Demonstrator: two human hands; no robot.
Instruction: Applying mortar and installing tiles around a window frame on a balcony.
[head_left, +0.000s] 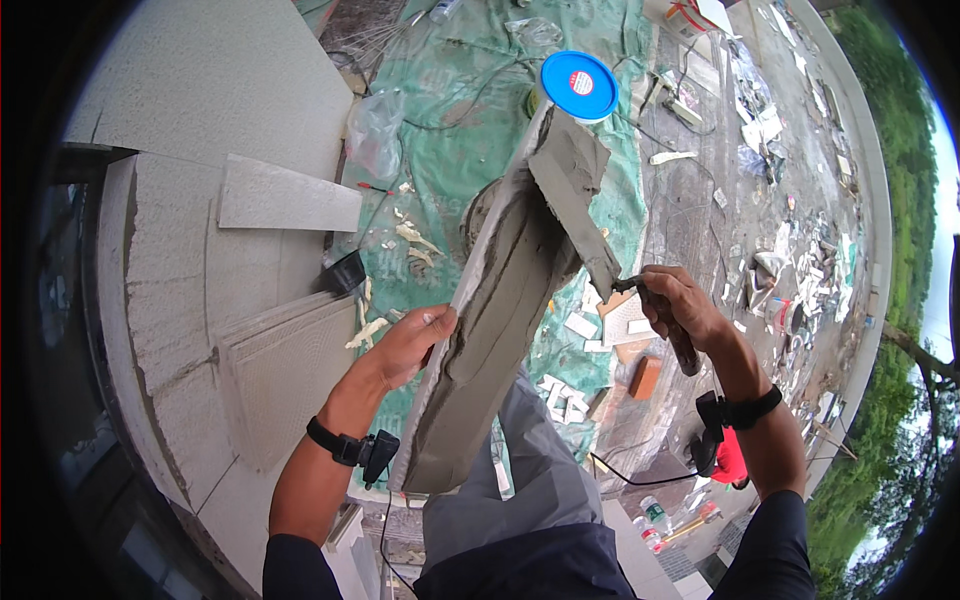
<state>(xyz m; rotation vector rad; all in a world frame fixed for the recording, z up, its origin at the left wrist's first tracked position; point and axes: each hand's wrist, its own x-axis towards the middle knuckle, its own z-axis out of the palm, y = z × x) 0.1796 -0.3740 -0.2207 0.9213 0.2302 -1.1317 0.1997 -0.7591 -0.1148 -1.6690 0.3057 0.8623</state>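
While the left hand point(415, 340) gripped the edge of a long, pale rectangular tile point(480, 340) coated in wet grey mortar, fingers curled closed around its rim, the tile stood tilted on end in front of the person's knees, its lower end near the lap and its top reaching toward a round blue-lidded tub point(578, 84). The right hand point(680, 308) was wrapped shut around the dark handle of a flat steel trowel point(575, 195), whose mortar-laden blade lay against the upper part of the tile's coated face. Spreading well here seemed to call for a steady left grip so the tile did not twist, and for the blade held at a shallow angle, drawn along the length in even strokes so the bed stayed uniform to the edges. Below lay a green tarpaulin point(440, 170) strewn with broken tile scraps point(565, 395); textured grey wall tiles point(230, 240) stood at the left.
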